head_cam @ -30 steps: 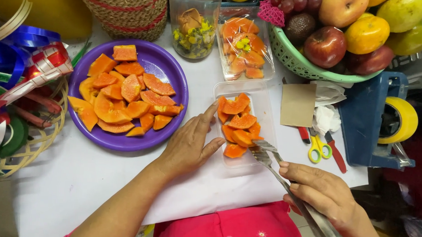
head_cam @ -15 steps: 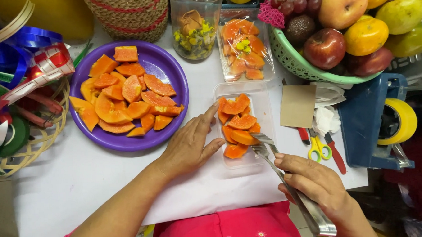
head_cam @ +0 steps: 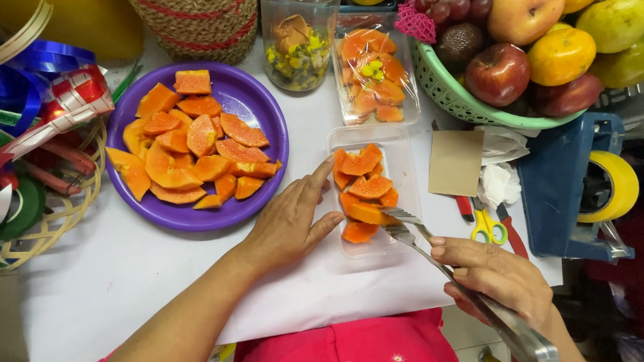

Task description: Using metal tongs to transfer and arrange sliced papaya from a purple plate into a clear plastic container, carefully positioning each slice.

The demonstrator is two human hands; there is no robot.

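While the left hand [head_cam: 289, 223] lies flat on the white table [head_cam: 115, 273] with fingers spread, its fingertips touch the left wall of the clear plastic tray [head_cam: 403, 152] — steadying contact, nothing pinched. The right hand [head_cam: 495, 275] is closed around metal tongs [head_cam: 462, 281], gripping them along the mid-section; the tong tips sit at the tray's right side, on or just above the papaya pieces [head_cam: 365, 194] stacked inside. Whether the tips are clamping a piece cannot be told.

Left of the tray stands a purple plate [head_cam: 263, 113] loaded with papaya slices [head_cam: 193, 150]. Behind the tray — a wrapped tray of papaya [head_cam: 373, 78] and a clear jar [head_cam: 299, 39]. A green basket [head_cam: 449, 92] of mixed fruit occupies the upper right; scissors [head_cam: 488, 226] lie beside a blue tape dispenser [head_cam: 561, 184].
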